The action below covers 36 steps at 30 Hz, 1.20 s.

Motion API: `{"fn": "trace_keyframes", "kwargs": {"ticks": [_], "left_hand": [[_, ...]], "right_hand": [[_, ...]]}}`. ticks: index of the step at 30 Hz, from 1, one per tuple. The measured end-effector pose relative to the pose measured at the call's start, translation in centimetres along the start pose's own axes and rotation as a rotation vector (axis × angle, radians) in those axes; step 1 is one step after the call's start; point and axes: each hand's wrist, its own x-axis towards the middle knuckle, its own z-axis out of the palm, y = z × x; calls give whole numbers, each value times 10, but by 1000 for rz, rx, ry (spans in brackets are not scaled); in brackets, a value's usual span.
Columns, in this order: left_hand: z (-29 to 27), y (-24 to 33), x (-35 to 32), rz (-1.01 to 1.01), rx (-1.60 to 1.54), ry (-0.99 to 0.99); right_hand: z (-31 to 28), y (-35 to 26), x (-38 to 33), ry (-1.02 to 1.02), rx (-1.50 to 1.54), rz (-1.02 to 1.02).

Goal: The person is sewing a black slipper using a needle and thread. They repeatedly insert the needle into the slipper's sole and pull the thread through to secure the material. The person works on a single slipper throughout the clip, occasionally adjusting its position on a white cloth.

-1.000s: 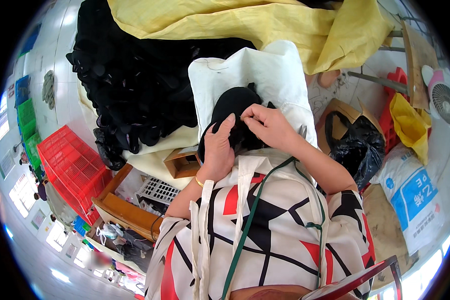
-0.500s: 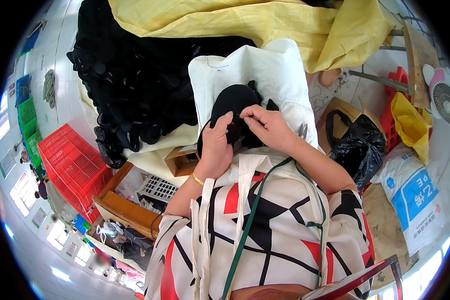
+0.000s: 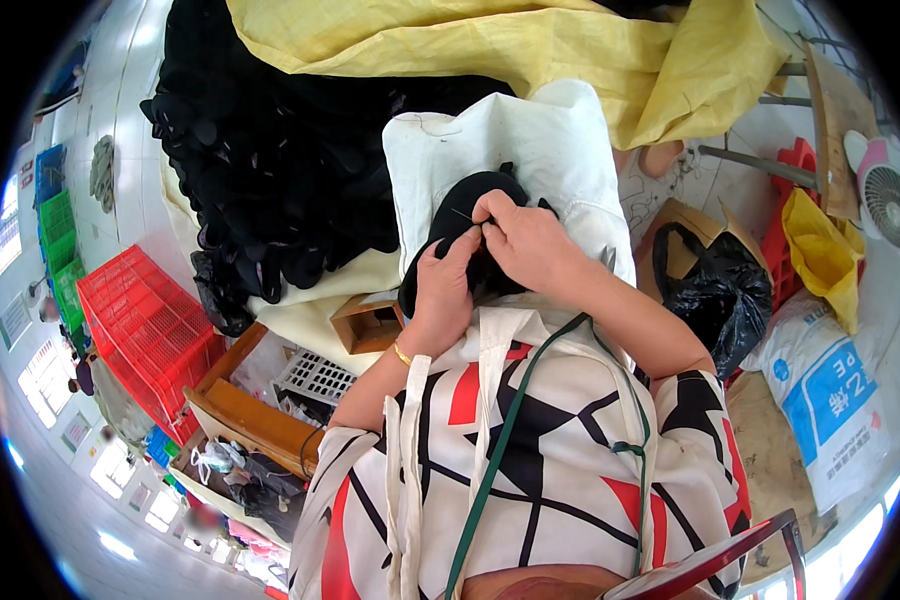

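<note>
A black cloth piece [image 3: 457, 200] with a rounded end lies on the white cloth [image 3: 560, 130] over my lap. My left hand [image 3: 443, 285] grips its near side, thumb and fingers closed on the edge. Thumb and fingertips of my right hand [image 3: 530, 245] are pinched together against the same piece, beside the left thumb. A thin needle [image 3: 461, 214] sticks out to the left of those fingertips. Any thread is too fine to make out. The underside of the piece is hidden by my hands. Metal scissor blades [image 3: 608, 258] show beside my right forearm.
A big heap of black cloth pieces [image 3: 270, 170] lies ahead on the left, with yellow sheeting [image 3: 470, 40] behind. Red crates [image 3: 145, 335] and an open wooden drawer [image 3: 255, 415] are at left. On the right are a black plastic bag [image 3: 715, 290], a white sack [image 3: 820, 390] and a fan [image 3: 888, 205].
My right hand has moved slightly up and left, and the needle now shows at its fingertips. My left hand has shifted right, close to it, and the black piece has turned a little.
</note>
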Motion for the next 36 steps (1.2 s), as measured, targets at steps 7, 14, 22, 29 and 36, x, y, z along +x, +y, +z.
{"fn": "trace_keyframes", "kwargs": {"ticks": [7, 14, 22, 29, 36], "left_hand": [[-2, -10, -6, 149, 241, -92], [5, 47, 20, 634, 1182, -127], [44, 72, 58, 475, 1632, -857], [33, 42, 53, 804, 1273, -560], [16, 24, 32, 398, 934, -326]], "right_hand": [[-18, 1, -2, 120, -67, -299], [-45, 12, -5, 21, 1163, 46], [-59, 43, -34, 278, 1583, 150], [-64, 90, -48, 733, 1731, 222], [-55, 82, -38, 722, 1687, 182]]}}
